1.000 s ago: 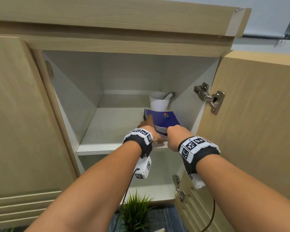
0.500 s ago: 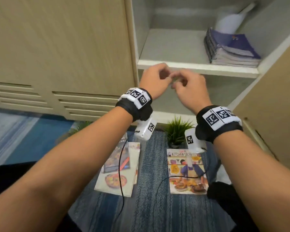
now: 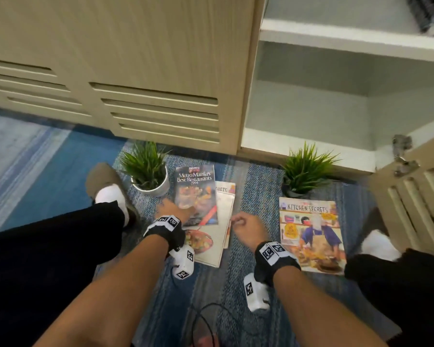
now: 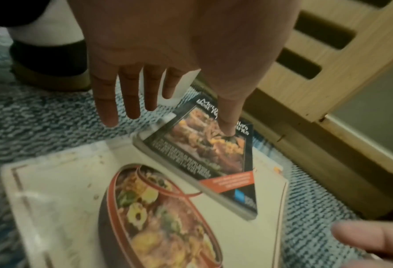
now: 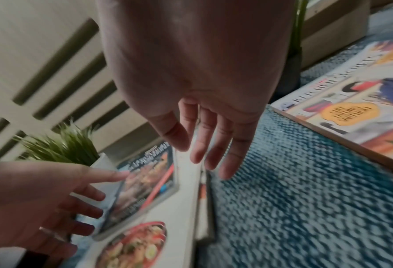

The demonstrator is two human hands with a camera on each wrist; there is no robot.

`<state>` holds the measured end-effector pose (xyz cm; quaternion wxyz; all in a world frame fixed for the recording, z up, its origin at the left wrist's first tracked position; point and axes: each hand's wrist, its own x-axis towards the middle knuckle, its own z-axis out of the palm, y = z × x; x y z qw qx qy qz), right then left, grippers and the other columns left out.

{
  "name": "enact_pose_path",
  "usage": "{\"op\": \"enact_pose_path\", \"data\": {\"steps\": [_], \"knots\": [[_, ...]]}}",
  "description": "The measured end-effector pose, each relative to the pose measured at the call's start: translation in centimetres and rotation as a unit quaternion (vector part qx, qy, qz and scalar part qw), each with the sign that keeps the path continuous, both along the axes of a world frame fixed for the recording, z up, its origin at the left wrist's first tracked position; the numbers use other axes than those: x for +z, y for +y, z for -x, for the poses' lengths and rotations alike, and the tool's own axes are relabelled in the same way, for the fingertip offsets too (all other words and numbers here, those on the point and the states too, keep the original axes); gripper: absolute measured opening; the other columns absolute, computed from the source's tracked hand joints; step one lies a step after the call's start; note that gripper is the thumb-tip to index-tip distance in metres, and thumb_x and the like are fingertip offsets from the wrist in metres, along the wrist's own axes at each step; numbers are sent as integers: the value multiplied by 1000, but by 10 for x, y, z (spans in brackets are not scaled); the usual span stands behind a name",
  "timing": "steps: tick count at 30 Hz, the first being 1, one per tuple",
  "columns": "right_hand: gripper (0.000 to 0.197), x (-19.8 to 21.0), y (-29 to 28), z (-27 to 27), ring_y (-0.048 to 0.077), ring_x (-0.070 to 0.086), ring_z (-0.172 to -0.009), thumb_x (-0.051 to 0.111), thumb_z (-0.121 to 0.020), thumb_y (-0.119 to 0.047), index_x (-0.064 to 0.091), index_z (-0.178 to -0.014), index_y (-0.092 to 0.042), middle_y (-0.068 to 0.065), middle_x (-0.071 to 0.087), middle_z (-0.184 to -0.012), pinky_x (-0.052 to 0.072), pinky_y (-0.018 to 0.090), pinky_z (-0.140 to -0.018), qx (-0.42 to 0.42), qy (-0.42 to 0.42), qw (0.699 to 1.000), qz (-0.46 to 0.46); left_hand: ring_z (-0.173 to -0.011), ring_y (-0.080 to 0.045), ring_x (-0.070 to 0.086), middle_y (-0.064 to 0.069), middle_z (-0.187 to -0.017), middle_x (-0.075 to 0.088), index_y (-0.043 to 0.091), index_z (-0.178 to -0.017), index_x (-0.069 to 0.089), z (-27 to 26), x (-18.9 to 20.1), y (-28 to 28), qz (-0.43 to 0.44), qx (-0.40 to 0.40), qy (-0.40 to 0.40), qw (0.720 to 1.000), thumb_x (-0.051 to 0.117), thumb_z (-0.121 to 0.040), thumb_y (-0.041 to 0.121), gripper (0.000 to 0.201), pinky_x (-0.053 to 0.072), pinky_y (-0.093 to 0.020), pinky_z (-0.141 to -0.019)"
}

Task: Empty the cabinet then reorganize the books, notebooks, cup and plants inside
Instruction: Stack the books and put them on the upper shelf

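A dark "Metro Manila's Best Restaurants" book (image 3: 196,194) lies on top of a white cookbook (image 3: 211,236) on the blue rug. My left hand (image 3: 177,209) hovers open at the dark book's left edge, fingers spread, and its thumb (image 4: 227,125) touches the cover (image 4: 204,156). My right hand (image 3: 237,221) hangs with relaxed fingers (image 5: 227,163) just above the white cookbook's right edge (image 5: 186,181), holding nothing. A "Kitchen Secrets" book (image 3: 311,234) lies to the right. Two plants stand behind the books, one in a white pot (image 3: 148,171) and one in a dark pot (image 3: 306,171).
The cabinet's lower compartment (image 3: 311,121) is open, with its white shelf (image 3: 348,38) above and stacked notebooks (image 3: 431,13) at the top right. The open door (image 3: 416,194) stands at the right. My feet and knees flank the rug (image 3: 256,186).
My view dropped from the cabinet shelf to the floor. Both hands left the notebooks on the shelf and came down to the stacked books on the rug.
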<state>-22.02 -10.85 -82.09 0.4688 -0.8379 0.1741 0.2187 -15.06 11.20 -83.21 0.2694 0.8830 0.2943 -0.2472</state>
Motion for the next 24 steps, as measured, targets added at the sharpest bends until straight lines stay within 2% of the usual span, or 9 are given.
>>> {"op": "enact_pose_path", "data": {"steps": [2,5,10,14,17,19,20,22,24], "knots": [[24,-20,-9,7,22,66,-89,60,-87,-7,72,-107,-13,4,67,-93,48,23,-74,-6,35,999,11,-139,-39,38,-22,-153,33,5,-150,22,4,-14,-4,-18,-17,9,1000,81,-68,56,113,36,-47,-113],[28,-39,-19,16,27,66,-102,59,-88,-8,69,-114,-12,9,69,-105,49,26,-86,-13,80,997,13,-127,-39,49,-19,-138,49,10,-135,38,10,-29,-3,-53,-51,-13,997,85,-66,45,91,42,-47,-105],[27,-50,-30,30,26,66,-100,58,-90,-11,67,-116,-14,8,69,-109,49,26,-83,-22,81,996,21,-113,-35,59,-14,-121,61,17,-121,44,24,-38,14,-13,-44,-47,998,93,-52,27,86,49,-46,-97],[26,-53,-33,41,22,65,-96,57,-92,-11,68,-115,-16,7,71,-112,47,24,-78,-27,79,996,38,-107,-32,62,-11,-112,62,19,-105,40,30,-37,17,15,-29,1,999,92,-45,18,80,52,-42,-93],[27,-42,-44,46,26,67,-98,55,-88,-9,70,-110,-15,7,71,-108,54,31,-83,-81,-11,990,119,-108,-30,62,-7,-116,60,14,-117,41,31,-32,16,50,-12,26,998,94,-39,25,96,52,-35,-92],[31,-34,-67,48,32,61,-108,62,-84,-16,67,-114,-15,10,66,-115,52,40,-91,-117,-56,959,253,-110,-31,61,-8,-116,59,10,-122,44,31,-31,17,68,17,25,997,93,-51,27,88,49,-34,-95],[37,-32,-83,50,34,56,-115,64,-82,-22,64,-119,-15,12,61,-122,48,45,-96,-135,-38,938,316,-108,-30,62,-9,-113,61,9,-118,47,32,-34,19,77,32,28,996,94,-52,27,82,49,-35,-95],[49,-32,-115,53,39,47,-126,61,-84,-36,55,-128,-14,17,53,-133,41,51,-104,-191,24,910,368,-93,-27,70,-7,-101,70,7,-104,55,30,-49,27,88,52,43,994,97,-35,35,86,56,-39,-90],[73,-38,-147,56,42,35,-139,58,-86,-53,39,-144,-12,21,40,-148,31,55,-114,-257,89,906,324,-71,-24,73,-9,-83,76,3,-95,64,25,-92,44,102,67,47,991,94,-12,43,97,62,-40,-73]]}}
